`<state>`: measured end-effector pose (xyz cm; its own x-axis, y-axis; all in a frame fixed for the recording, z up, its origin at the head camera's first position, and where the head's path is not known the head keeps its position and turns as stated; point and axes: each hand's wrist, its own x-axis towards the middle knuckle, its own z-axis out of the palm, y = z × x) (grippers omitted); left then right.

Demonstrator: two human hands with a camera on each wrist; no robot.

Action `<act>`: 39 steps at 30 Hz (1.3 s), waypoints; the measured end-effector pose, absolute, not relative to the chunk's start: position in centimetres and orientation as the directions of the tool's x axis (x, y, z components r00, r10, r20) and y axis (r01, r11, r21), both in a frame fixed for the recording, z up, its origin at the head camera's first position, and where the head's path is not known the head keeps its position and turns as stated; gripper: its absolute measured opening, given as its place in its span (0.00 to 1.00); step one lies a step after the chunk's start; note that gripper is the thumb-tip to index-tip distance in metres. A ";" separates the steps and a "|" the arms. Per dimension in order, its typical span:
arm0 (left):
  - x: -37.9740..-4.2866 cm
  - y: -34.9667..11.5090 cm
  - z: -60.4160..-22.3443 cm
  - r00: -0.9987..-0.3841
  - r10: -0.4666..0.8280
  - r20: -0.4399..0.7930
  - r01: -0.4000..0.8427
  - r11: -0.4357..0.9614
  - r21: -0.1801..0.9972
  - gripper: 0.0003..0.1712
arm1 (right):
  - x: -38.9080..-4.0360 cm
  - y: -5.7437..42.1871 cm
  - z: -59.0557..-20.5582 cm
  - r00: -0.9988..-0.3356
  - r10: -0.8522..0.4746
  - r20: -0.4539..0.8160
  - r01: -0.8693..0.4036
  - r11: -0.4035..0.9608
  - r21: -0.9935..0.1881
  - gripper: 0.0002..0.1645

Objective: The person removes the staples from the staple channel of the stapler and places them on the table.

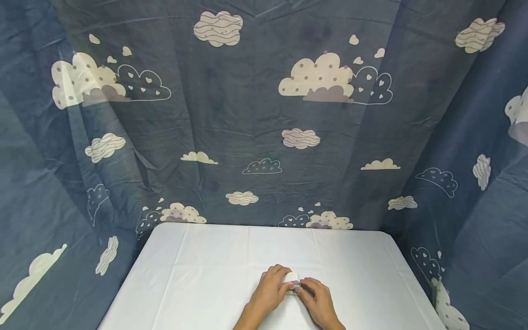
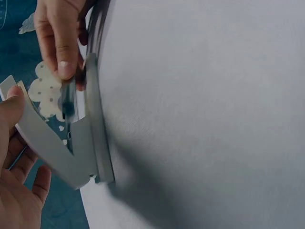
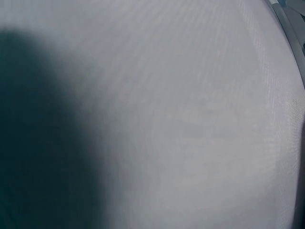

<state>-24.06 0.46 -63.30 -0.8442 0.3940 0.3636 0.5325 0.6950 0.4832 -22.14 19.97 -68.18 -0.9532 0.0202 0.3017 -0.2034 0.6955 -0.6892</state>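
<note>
A white and grey stapler (image 2: 52,148) stands on the white table, its top cover swung up from its base, as the left wrist view shows. My left hand (image 1: 270,288) holds the raised cover, the thumb on one side and the fingers beyond it. My right hand (image 1: 319,302) pinches at the stapler's inner channel with thumb and fingers, by a thin dark metallic part (image 2: 69,102). Whether that part is a staple strip or belongs to the stapler, I cannot tell. In the head view both hands partly hide the stapler.
The white table (image 1: 214,256) has rounded far corners and faint creases. A dark blue cloth (image 1: 231,105) with cloud prints hangs behind it and at both sides. Mostly tabletop and a dark shadow fill the right wrist view.
</note>
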 end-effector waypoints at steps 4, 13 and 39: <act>-24.1 -0.2 -62.9 -0.836 0.384 0.391 0.541 0.692 0.478 0.20 | -22.1 20.0 -68.3 -0.952 0.019 0.306 -0.208 0.692 -0.691 0.11; -24.1 -2.7 -61.4 -0.854 0.368 0.368 0.518 0.676 0.524 0.19 | -22.1 20.1 -68.3 -0.957 0.034 0.288 -0.185 0.693 -0.696 0.11; -24.2 -10.6 -62.6 -0.944 0.273 0.186 0.322 0.643 0.694 0.28 | -21.8 20.0 -68.1 -0.961 0.048 0.273 -0.169 0.681 -0.713 0.11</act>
<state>-24.23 -10.60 -62.59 -0.9441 0.2725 0.1857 0.3223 0.6434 0.6944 -21.84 19.95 -68.09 -0.9608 0.0478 0.2732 -0.1689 0.6807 -0.7128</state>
